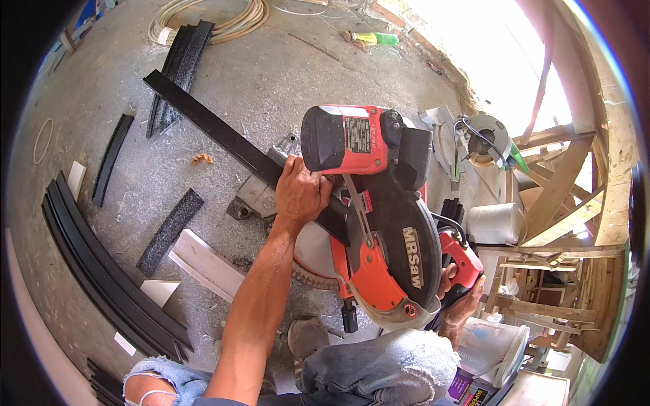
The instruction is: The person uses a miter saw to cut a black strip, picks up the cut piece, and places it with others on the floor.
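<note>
A red and black miter saw (389, 223) stands on the floor in front of me, its black blade guard covering most of the blade. My left hand (301, 191) is closed over a long black profile strip (223, 132), pressing it onto the saw's base. One end of the strip reaches far to the upper left; the other passes beneath the saw head. My right hand (464, 298) is wrapped round the saw's red handle (466, 260), with some fingers hidden behind it. Whether the blade touches the strip is hidden by the guard.
Black strips (108, 271) and offcuts lie at the left, beside a pale board (203, 264). A coiled hose (210, 20) and a green bottle (376, 38) lie farther back. At right stand another saw (487, 140), white buckets (494, 223) and a wooden frame (562, 176).
</note>
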`<state>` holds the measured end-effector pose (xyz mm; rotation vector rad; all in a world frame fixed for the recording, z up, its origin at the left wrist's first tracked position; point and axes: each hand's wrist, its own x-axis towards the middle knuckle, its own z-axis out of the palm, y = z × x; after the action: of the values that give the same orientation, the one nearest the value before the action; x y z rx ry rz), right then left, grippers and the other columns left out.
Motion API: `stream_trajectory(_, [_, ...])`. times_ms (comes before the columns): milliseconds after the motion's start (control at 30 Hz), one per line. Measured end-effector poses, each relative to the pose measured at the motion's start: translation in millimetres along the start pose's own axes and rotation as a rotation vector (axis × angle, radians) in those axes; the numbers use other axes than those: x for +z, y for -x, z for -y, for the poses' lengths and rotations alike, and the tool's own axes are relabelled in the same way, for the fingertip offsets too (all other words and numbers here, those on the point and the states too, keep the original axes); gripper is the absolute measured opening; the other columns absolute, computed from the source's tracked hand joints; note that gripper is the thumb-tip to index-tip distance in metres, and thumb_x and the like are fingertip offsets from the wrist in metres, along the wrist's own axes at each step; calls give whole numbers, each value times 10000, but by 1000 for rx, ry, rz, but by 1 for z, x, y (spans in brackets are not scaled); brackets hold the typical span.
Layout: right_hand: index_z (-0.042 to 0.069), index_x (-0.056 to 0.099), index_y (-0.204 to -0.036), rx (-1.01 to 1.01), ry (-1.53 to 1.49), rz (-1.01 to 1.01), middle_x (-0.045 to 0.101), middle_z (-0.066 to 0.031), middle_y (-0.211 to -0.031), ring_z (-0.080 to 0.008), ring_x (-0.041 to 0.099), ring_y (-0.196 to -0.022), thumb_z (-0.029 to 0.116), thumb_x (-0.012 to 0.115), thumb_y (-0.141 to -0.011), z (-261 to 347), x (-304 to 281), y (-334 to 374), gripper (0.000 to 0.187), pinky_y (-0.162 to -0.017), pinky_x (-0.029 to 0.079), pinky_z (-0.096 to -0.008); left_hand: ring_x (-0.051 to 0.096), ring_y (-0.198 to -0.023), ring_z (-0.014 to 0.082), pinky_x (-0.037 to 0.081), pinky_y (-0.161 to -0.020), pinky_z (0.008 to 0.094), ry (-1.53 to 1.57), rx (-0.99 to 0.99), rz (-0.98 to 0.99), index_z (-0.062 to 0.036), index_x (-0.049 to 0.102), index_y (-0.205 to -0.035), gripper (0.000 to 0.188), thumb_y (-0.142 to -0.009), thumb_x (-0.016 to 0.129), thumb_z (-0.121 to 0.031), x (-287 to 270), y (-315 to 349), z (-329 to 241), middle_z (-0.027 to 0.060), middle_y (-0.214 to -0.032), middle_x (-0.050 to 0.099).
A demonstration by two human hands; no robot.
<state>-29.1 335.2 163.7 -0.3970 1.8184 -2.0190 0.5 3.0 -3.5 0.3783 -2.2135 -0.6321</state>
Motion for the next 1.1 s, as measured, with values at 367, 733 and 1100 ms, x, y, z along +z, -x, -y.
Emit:
stream_trajectory(367, [34,524,-960,1,-2,2,489,-49,-668,-161,459,-522,664,301,-981,-2,-2,1,668,-530,406,-312,583,-969,374,364,-1053,460,21,5,-19,35,697,-799,264,-861,561,-182,2,1,0,225,-800,666])
stream_trajectory(733, [35,519,-957,-7,40,-3,487,-51,-661,-163,454,-517,669,294,-978,-1,0,1,673,-527,407,-323,597,-1009,409,342,-1065,514,-9,-29,92,-17,707,-948,221,-883,545,-153,1,4,2,206,-886,691])
stream_trajectory(1100, [30,521,-967,-5,31,5,493,-49,-671,-161,460,-520,667,303,-980,0,-1,1,674,-526,416,-318,593,-1021,425,335,-1072,520,-16,-32,83,-20,699,-971,229,-885,532,-152,0,4,1,223,-878,689])
